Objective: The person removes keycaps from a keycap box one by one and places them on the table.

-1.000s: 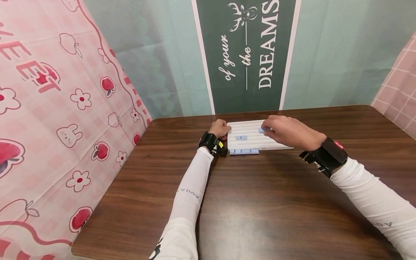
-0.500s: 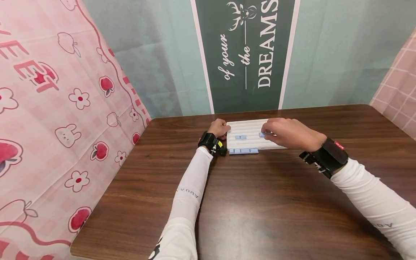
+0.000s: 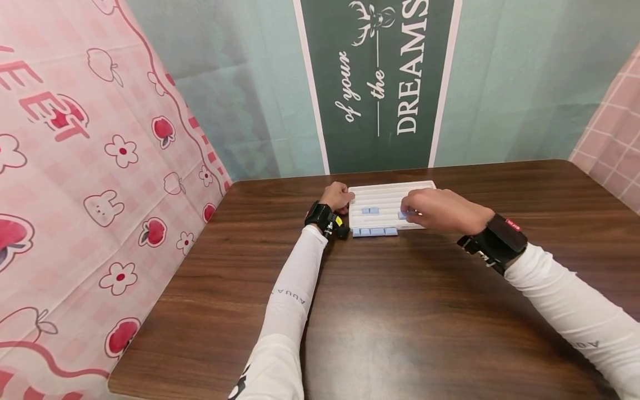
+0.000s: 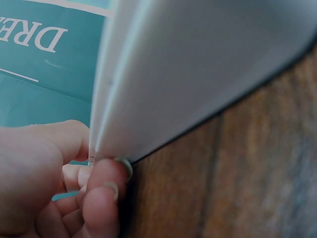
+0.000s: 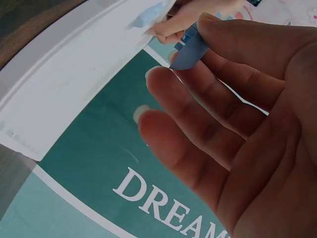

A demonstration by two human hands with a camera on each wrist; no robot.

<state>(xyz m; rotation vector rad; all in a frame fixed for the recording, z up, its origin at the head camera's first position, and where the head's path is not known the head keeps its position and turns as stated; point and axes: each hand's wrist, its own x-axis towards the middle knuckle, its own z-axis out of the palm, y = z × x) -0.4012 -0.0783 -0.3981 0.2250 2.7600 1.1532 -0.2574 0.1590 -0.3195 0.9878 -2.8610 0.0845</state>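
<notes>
- Blue keycap [image 5: 191,53] — pinched in right hand [image 3: 445,210], over white ridged tray [image 3: 385,194]
- Clamped on tray's left edge — left hand [image 3: 336,198]
- On tray, two keycaps [image 3: 370,210]; in front, keycap row [image 3: 375,232]

Pale-blue pieces [image 3: 375,232], white tray [image 3: 390,192], brown wood-grain table [image 3: 390,311], pink apple-print cloth [image 3: 135,178]

Tons of room on the near side of the table [image 3: 390,311]. Blue blocks [image 3: 375,231] sit along part of the near edge of the tray [image 3: 392,185] though, the left hand [image 3: 337,197] is hogging its left edge, and the right hand [image 3: 442,210] blocks the near right corner.
</notes>
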